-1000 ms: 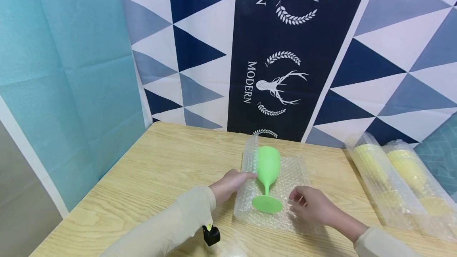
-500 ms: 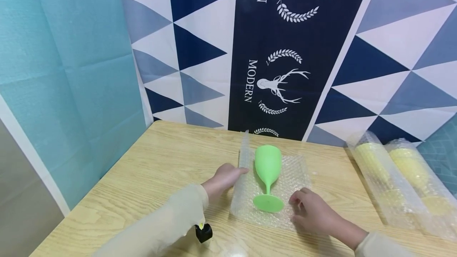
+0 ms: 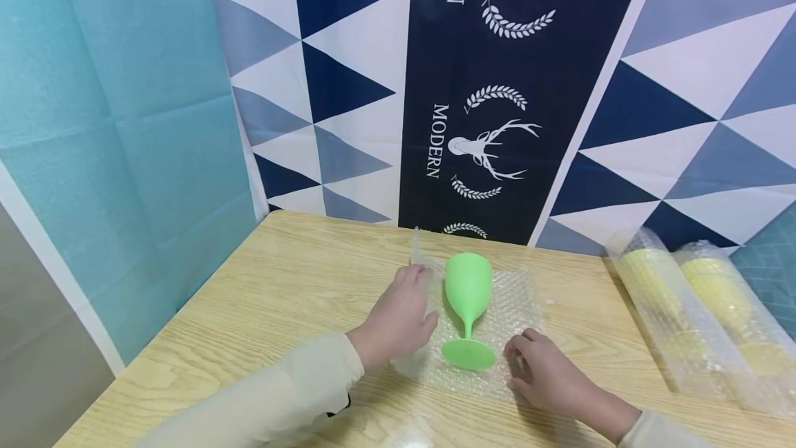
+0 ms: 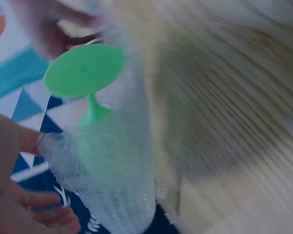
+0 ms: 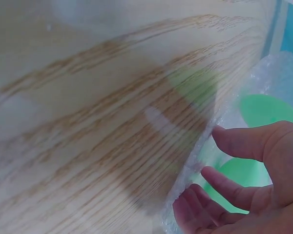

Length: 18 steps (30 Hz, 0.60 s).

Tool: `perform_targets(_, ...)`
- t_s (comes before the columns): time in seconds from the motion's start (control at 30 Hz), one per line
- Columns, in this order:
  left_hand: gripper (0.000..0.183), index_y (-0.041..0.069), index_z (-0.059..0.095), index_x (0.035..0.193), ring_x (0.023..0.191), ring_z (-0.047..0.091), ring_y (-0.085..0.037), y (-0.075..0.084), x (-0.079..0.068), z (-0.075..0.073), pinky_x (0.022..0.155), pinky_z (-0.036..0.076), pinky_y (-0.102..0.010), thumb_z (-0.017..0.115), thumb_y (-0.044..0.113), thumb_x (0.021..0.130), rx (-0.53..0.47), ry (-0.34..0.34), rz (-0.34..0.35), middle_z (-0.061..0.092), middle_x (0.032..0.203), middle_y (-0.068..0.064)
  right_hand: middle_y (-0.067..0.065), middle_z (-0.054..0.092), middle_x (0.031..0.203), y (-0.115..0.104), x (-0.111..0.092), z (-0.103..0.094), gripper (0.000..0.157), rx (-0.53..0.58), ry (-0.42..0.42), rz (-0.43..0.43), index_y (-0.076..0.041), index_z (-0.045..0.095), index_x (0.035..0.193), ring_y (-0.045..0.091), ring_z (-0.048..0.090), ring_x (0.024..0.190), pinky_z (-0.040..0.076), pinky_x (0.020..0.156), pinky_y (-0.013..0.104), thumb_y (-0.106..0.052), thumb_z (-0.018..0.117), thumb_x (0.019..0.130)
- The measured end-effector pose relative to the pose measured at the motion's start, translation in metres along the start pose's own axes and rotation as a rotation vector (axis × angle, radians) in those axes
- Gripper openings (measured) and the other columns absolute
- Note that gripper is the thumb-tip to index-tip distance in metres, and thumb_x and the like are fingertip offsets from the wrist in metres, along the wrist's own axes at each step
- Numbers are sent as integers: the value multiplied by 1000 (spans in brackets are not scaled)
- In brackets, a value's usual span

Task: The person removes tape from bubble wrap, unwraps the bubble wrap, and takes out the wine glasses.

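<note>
Green all over, a goblet (image 3: pixel 468 285) lies on its side between the fingers of both hands, its bowl pointing away from the person and its round foot nearer. Beneath it is a sheet of clear bubble wrap (image 3: pixel 519 296), spread on the wooden bench (image 3: pixel 311 254) and reaching from the left fingers to the right ones. The left hand (image 3: pixel 396 316) is just left of the goblet, over that side of the wrap. Seen from the left wrist, its thumb and fingers stand apart, one tip meeting the wrap's lifted edge. A thin raised strip of wrap shows just beyond the left fingertips. The right hand (image 3: pixel 550 372) is just right of the goblet's foot. Its fingers curve loosely, thumb and forefinger apart, their tips at the wrap's edge; how firmly they touch it, I cannot tell. Well to the right of the right fingers, two pale yellow things (image 3: pixel 659 296), each rolled in bubble wrap, lie side by side. Far beyond the fingers hangs a cloth (image 3: pixel 479 75) printed with triangles and white stag heads; well left of the left fingers is a turquoise curtain (image 3: pixel 124 123).
</note>
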<state>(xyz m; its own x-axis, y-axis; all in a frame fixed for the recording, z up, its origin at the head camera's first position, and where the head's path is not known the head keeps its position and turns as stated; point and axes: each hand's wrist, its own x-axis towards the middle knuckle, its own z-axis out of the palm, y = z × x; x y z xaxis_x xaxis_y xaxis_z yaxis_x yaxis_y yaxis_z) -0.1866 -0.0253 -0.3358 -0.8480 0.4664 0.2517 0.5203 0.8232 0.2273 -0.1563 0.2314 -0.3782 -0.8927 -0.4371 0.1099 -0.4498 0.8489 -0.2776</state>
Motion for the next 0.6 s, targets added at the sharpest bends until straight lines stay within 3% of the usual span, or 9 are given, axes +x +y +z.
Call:
perform_targets(0.17,37,8,54,118,103,55,-14,5,-9,7,99,46,-25,58,28,87,480,25,338,59,109,0,-2,54,85,0,0,0,36,14,5,7,-7,63,94,6,49,76,45,61,20,-14,85,66)
perform_targets(0.27,32,14,56,113,96,55,-9,4,-17,13,91,47,-20,53,37,91,675,32,425,60,104,5,-2,54,85,1,0,0,36,21,8,3,-7,63,94,6,49,75,45,61,20,-14,85,66)
perform_targets(0.3,34,16,56,113,96,55,-8,3,-20,14,90,47,-19,50,41,92,726,25,434,60,104,6,-2,54,85,1,0,0,37,21,8,0,-7,63,94,6,49,76,45,61,20,-14,85,66)
perform_targets(0.43,38,17,57,114,93,54,-7,-1,-29,16,83,48,-18,50,47,91,763,-48,393,61,103,7,-2,54,85,2,0,0,37,27,1,-14,-7,63,95,6,48,75,45,60,20,-15,85,66)
perform_targets(0.6,36,17,59,110,84,50,-8,-11,-35,16,69,45,-18,52,46,90,697,-122,306,59,97,7,-2,54,86,3,1,0,37,36,-8,6,-7,63,95,5,48,75,45,60,19,-15,85,67)
